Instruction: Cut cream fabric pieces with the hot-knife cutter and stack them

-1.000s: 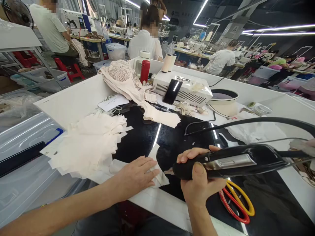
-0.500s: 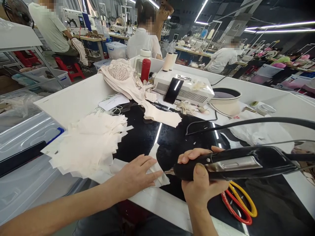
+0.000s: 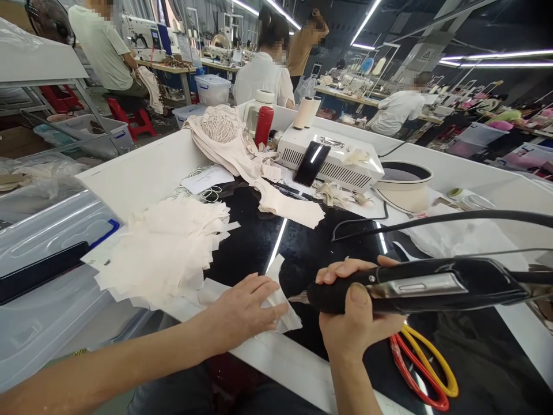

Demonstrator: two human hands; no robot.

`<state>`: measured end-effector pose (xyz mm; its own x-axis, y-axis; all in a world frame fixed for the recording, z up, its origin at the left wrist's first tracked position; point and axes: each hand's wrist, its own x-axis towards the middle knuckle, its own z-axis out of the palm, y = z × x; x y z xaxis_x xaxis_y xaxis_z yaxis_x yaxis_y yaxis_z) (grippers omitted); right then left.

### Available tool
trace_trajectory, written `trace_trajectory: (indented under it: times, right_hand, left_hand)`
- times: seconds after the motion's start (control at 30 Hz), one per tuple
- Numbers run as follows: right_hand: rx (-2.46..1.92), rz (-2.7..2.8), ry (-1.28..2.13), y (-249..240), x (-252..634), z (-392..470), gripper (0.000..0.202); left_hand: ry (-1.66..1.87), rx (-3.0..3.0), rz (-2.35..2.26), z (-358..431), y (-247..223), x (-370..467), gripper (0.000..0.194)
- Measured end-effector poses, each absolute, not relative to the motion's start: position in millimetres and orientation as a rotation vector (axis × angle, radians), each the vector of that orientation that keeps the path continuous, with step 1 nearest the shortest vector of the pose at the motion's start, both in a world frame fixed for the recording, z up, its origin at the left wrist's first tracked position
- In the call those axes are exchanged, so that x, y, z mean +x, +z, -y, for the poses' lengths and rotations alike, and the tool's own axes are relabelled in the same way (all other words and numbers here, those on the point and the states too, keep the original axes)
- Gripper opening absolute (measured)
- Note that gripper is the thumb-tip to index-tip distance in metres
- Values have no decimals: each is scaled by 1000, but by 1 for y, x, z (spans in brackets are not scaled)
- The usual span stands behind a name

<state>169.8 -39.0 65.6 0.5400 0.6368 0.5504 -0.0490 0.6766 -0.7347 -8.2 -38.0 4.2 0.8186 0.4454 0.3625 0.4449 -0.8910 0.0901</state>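
My left hand [image 3: 248, 311] lies flat on a small cream fabric piece [image 3: 287, 317], its fingers spread and pressing it to the black work surface [image 3: 298, 253]. In my right hand [image 3: 352, 317] is a thick black corded hand tool [image 3: 415, 285] with a silver plate on its side. Its thin metal tip [image 3: 299, 297] points left and lies at the fabric's edge beside my left fingertips; whether it touches the cloth I cannot tell. To the left rests a fanned pile of cut cream fabric pieces [image 3: 159, 248]. Scissors with red and yellow handles [image 3: 425, 369] lie under my right forearm's right side.
Beyond are a cream bra [image 3: 224, 132], a red bottle [image 3: 263, 127], a white vented box [image 3: 345, 164] with a phone [image 3: 311, 163] leaning on it, and a round container [image 3: 404, 187]. The tool's black cable [image 3: 466, 218] arcs over the right side. Co-workers sit behind the table's raised edge.
The view has shifted slightly, so the table and background sit further right. My left hand still presses the fabric and my right hand still grips the tool, with the tip barely moved.
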Motion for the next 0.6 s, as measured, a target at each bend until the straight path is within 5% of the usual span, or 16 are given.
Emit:
trace_trajectory:
  times: [0.6]
  right_hand:
    - [-712,911,450,64,165,32,39]
  left_hand:
    - [684,2955,-731,40,-3,-9,50]
